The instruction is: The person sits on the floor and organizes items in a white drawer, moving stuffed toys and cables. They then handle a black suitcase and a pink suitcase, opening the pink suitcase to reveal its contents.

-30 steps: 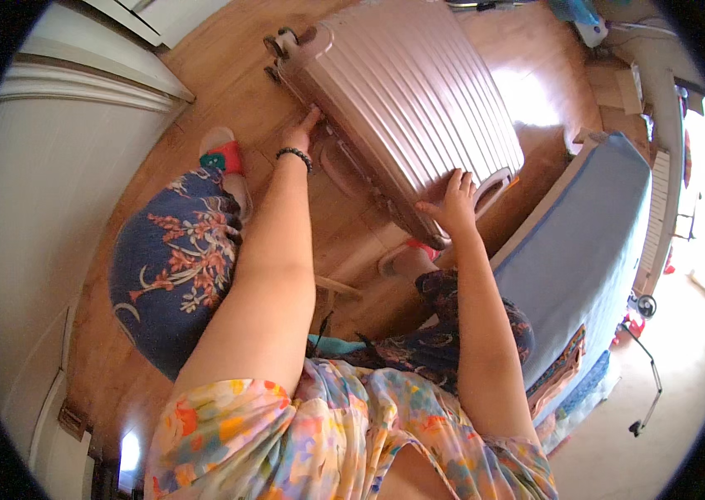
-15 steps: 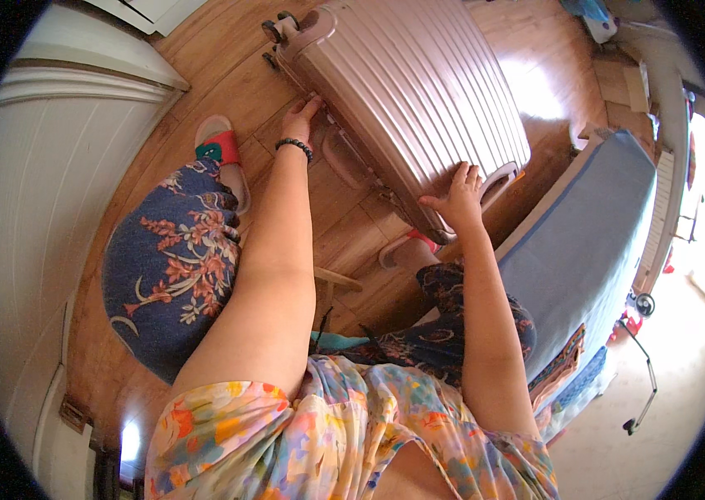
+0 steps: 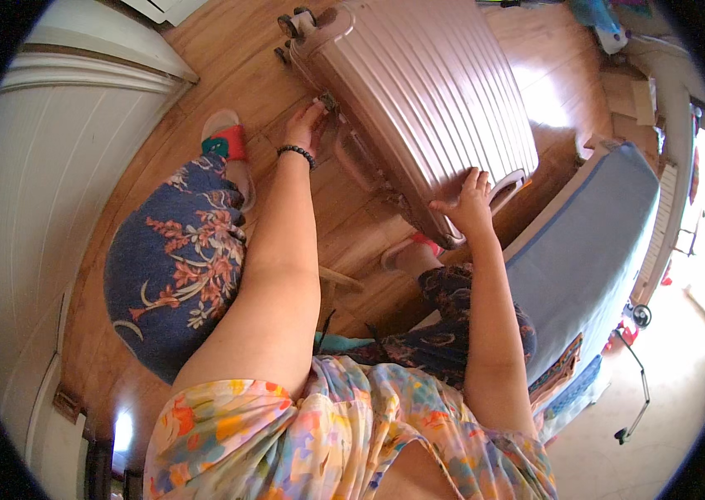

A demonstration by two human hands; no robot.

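A rose-pink ribbed hard-shell suitcase (image 3: 419, 100) lies on its side on the floor ahead of me. My left hand (image 3: 304, 127), with a dark bead bracelet at the wrist, is at its near long edge, fingers closed around a small metallic latch (image 3: 326, 102) that sticks out from the seam. Lower along that same side is the suitcase's side handle (image 3: 358, 158). My right hand (image 3: 471, 207) lies with fingers spread on the shell's near right corner, beside the end handle (image 3: 509, 187). Wheels (image 3: 296, 23) show at the suitcase's far left corner.
A bed or bench with a blue cover (image 3: 594, 225) stands close on the right. On the left is a white panelled door (image 3: 77, 167). My slippered feet (image 3: 227, 142) flank the suitcase's near side, and a wooden stool leg (image 3: 340, 277) shows between my legs.
The latch now stands out from the suitcase edge at my left fingers, where it was hidden before. My right hand stays on the shell. The whole view has shifted slightly.
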